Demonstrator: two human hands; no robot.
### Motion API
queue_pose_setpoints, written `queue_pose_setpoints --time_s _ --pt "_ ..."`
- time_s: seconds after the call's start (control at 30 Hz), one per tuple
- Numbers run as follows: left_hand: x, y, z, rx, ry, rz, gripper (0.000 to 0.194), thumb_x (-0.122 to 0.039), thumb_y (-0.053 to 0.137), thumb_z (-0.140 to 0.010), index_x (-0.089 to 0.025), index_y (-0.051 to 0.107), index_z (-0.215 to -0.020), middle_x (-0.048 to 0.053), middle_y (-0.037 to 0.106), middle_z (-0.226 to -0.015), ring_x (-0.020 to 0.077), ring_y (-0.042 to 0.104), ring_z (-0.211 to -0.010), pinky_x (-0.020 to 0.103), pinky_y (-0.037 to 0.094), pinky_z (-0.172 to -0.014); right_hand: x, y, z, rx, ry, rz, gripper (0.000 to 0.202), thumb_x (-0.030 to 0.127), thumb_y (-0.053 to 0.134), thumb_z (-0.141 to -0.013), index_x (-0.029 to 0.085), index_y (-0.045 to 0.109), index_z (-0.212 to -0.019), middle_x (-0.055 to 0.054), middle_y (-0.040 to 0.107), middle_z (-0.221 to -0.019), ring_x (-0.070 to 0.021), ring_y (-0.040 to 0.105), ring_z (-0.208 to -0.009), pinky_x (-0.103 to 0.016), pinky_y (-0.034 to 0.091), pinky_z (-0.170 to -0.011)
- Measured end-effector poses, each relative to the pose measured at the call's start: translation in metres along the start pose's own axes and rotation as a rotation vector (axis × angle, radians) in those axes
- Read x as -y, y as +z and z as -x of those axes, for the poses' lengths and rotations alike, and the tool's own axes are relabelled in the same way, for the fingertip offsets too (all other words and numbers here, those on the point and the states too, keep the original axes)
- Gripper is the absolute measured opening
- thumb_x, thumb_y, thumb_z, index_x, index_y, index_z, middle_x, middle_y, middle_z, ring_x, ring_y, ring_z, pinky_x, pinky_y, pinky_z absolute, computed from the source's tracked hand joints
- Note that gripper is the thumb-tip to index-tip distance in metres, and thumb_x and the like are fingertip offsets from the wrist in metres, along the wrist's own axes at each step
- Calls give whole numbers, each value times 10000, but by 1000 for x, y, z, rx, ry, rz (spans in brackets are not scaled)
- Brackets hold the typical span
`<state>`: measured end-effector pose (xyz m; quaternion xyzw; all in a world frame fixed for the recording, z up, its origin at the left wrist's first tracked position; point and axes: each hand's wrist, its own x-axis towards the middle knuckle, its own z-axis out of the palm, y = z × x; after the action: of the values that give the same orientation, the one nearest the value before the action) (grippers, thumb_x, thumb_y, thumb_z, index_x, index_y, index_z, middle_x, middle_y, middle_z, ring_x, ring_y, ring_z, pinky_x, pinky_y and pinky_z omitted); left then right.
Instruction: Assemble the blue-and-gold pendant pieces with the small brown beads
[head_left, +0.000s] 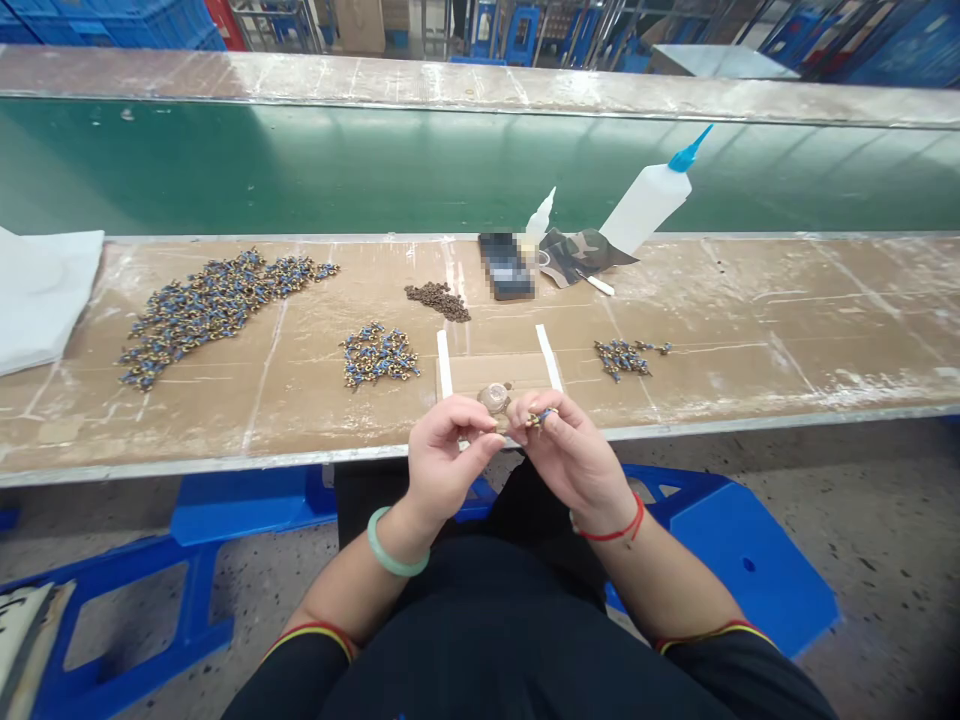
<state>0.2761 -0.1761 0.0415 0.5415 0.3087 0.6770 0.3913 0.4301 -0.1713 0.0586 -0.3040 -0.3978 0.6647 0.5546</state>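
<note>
My left hand (452,452) is closed in a pinch above the table's front edge; what lies between its fingertips is too small to make out. Close beside it, my right hand (571,447) has its fingers closed on small blue and brass pieces (541,416). Just beyond my fingertips a small round dish (494,397) sits on a cardboard sheet (495,368) flanked by two white strips. To the left lies a pile of blue and brass pieces (379,354), and a smaller pile (622,358) is on the right. Small brown bits (439,299) are heaped behind.
A large pile of blue and brass pieces (217,305) and white sheet (45,295) lie left. Farther back are a phone (508,268), small bottle (541,218), camouflage cloth (581,256), white-handled tool (600,285) and large bottle (646,208). A green strip (375,165) runs behind the table.
</note>
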Motion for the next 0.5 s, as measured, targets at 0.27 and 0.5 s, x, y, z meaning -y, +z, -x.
queue_pose_setpoints --time_s 0.27,0.5 --pt "-21 13 -5 24 225 -174 92 -270 789 -931 -208 722 -919 14 753 -853 125 664 -720 242 515 -631 -2 28 16 -65 84 -238 149 487 871 -818 365 807 -876 35 786 -968 -165 696 -859 -340 613 -807" --pt "-22 14 -4 18 222 -114 114 -309 792 -933 -211 733 -931 16 746 -852 127 661 -717 245 521 -632 4 35 24 -151 -44 -109 167 465 869 -828 334 789 -894 7 819 -942 -201 745 -851 -404 622 -868"
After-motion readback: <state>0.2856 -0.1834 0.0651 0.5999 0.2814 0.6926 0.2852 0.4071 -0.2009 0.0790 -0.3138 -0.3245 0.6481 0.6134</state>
